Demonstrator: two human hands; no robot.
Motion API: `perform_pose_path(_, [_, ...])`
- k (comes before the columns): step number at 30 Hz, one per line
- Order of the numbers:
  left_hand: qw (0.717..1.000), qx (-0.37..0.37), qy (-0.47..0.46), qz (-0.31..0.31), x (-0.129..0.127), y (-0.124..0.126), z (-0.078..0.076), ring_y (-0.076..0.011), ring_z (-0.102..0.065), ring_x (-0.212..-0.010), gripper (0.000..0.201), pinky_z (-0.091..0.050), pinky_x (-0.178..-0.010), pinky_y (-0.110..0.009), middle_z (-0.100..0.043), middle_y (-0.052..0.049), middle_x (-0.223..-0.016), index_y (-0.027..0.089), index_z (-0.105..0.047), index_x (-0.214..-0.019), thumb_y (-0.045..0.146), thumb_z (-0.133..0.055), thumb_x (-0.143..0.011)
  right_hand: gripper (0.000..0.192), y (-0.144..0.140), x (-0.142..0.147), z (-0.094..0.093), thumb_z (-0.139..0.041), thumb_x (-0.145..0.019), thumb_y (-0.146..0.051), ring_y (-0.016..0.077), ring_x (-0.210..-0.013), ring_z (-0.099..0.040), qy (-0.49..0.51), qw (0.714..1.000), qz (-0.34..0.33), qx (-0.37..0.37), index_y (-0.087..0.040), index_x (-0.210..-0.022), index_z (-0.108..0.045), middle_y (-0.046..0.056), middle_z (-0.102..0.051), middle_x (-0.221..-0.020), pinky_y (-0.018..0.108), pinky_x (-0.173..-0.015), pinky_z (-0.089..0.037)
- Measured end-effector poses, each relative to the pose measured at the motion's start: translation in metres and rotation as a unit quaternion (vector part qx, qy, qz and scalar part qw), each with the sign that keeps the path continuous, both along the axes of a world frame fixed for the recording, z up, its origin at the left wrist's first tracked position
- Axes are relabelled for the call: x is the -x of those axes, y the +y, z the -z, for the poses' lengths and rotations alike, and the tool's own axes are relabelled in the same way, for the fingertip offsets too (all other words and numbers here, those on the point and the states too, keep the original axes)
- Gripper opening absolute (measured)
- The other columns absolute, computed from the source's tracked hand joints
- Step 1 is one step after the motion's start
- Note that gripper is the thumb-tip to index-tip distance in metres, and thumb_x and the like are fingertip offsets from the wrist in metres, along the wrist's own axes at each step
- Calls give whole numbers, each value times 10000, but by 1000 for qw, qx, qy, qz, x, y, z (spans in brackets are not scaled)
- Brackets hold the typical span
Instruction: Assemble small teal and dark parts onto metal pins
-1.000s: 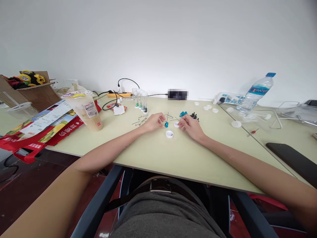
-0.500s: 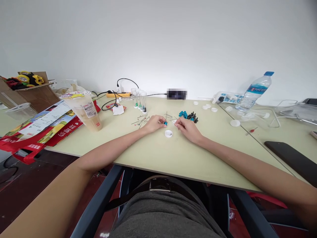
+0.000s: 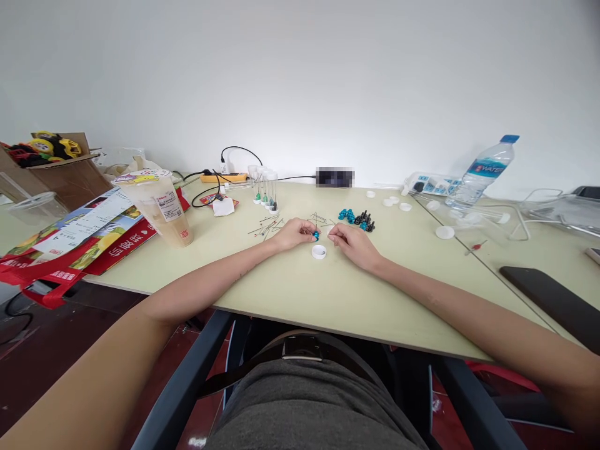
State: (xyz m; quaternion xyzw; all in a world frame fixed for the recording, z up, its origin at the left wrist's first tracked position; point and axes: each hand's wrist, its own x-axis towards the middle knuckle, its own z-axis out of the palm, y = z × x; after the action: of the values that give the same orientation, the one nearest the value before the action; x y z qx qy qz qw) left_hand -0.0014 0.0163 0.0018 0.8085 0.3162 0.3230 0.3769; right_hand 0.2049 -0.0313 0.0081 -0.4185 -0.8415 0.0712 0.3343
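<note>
table (image 3: 328,294): pale yellow-green top, you've got it plain, no pattern
small part (image 3: 315,235): blue-teal, pinched at your left hand (image 3: 294,232)
cap (image 3: 319,252): white, just below your fingers
loose parts pile (image 3: 356,217): teal ones on one side, black ones on the other
bottle (image 3: 482,172): clear, blue cap, blue label
drink cup (image 3: 159,209): beige drink, white sticker
bag (image 3: 70,240): red, with yellow fruit print
phone (image 3: 548,300): black
wall (image 3: 300,81): plain white
your shirt (image 3: 309,406): grey
</note>
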Motion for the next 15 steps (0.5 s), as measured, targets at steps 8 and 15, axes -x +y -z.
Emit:
perform_pose_path(8, [1000, 13, -16, -19, -1, 0, 1, -101, -536, -674, 286, -431, -678, -257, -627, -28, -751, 112, -644, -821, 293, -691, -605, 142, -2, 2, -1, -433, -854, -254, 133, -602, -511, -35, 999, 9, 6, -199, -765, -528, 6, -601, -703, 250, -558, -348])
perform_pose_path(15, [999, 7, -30, -19, -2, 0, 3, -95, -532, -646, 276, -428, -658, -256, -604, -11, -698, 114, -616, -745, 304, -720, -574, 142, -1, 1, -1, -426, -854, -250, 136, -609, -514, -37, 999, 13, 12, -199, -764, -524, 7, -607, -710, 248, -565, -349])
